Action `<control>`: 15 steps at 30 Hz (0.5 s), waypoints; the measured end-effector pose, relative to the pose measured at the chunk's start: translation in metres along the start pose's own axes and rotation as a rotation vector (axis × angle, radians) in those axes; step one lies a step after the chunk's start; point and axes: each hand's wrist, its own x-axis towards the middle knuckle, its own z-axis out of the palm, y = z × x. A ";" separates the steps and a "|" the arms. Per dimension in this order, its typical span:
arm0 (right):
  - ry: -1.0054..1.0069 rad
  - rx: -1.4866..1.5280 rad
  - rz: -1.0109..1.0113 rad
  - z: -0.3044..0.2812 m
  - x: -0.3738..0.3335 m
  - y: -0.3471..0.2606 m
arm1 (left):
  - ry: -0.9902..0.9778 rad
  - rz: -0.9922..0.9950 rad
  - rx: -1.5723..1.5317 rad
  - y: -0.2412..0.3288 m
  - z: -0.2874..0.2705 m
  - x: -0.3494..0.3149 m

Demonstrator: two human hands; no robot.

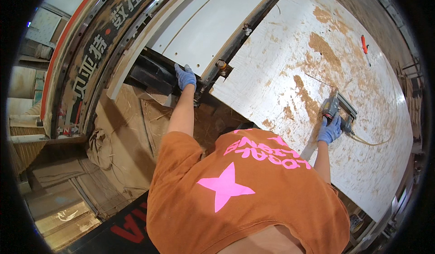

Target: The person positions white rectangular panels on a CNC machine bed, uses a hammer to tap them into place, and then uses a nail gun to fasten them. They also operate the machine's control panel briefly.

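My left hand (pixel 185 76), in a blue glove, rests at the near edge of a white panel (pixel 199 31) with small holes along it. Its fingers are stretched out and spread. On the right, my right hand (pixel 330 130), also gloved in blue, is closed around the handle of a dark nail gun (pixel 335 104). The nail gun is over a large white board (pixel 272 77) strewn with brown sawdust. A thin yellowish hose (pixel 369 141) trails from the tool to the right. Part of the right palm is hidden.
A dark rail (pixel 240 37) with metal fittings runs between panel and board. An orange-red screwdriver (pixel 364 44) lies at the board's far right. Left of the panel stands a machine beam (pixel 102 45) with an orange edge. A black box-shaped part (pixel 154 75) sits beside my left hand.
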 end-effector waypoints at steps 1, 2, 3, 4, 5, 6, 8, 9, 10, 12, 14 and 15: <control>-0.008 -0.015 0.019 0.001 0.005 0.000 | 0.013 0.018 0.000 -0.002 0.000 0.000; -0.016 -0.030 0.038 0.002 0.012 -0.002 | 0.028 0.035 0.000 -0.004 -0.001 0.001; -0.023 -0.047 0.064 0.003 0.019 -0.001 | 0.027 0.041 -0.001 -0.004 -0.001 0.001; -0.080 -0.072 0.102 0.006 0.031 0.005 | 0.023 0.048 -0.002 -0.003 -0.001 -0.001; -0.085 -0.058 0.163 0.008 0.045 0.009 | 0.021 0.055 -0.004 -0.001 -0.001 -0.001; -0.093 -0.042 0.219 0.009 0.059 0.011 | 0.023 0.070 0.005 -0.001 -0.003 -0.002; -0.115 -0.019 0.361 0.009 0.081 0.013 | 0.018 0.101 0.024 -0.002 -0.005 -0.003; -0.127 -0.008 0.443 0.008 0.092 0.011 | 0.014 0.134 0.007 -0.005 -0.006 -0.002; -0.139 0.003 0.526 0.009 0.098 0.007 | 0.010 0.167 -0.011 -0.009 -0.008 -0.001; -0.005 0.149 0.415 0.017 0.096 -0.008 | -0.006 0.208 -0.026 -0.013 -0.011 0.003; 0.008 0.057 0.267 0.027 0.079 -0.029 | -0.031 0.217 -0.018 -0.018 -0.013 0.009; 0.005 0.145 0.198 0.028 0.066 -0.044 | -0.044 0.208 -0.038 -0.021 -0.014 0.011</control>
